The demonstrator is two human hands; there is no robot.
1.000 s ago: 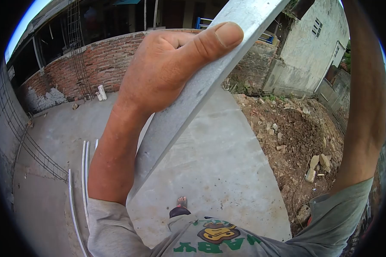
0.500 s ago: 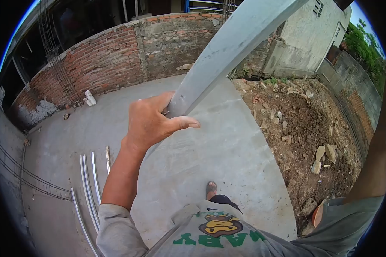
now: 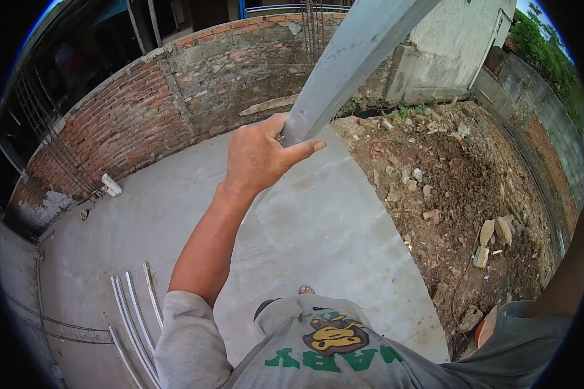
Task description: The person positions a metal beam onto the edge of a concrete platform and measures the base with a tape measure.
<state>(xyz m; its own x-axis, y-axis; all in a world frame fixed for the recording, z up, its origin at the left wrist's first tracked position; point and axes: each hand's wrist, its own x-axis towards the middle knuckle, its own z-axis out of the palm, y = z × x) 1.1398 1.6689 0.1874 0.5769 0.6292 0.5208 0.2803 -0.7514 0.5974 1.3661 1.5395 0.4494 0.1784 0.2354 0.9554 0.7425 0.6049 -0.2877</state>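
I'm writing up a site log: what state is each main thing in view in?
Left hand: closed around the metal beam's near end.
Metal beam: slanting upward, far end out of frame.
Metal strips: lying on the floor.
Floor: bare concrete, paved.
Brick wall: standing, bricks largely exposed.
Dirt: uneven, strewn with rubble.

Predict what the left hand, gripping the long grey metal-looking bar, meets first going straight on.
Beyond the bar, the left hand likely meets the weathered red-and-grey brick wall first; depth is unclear.
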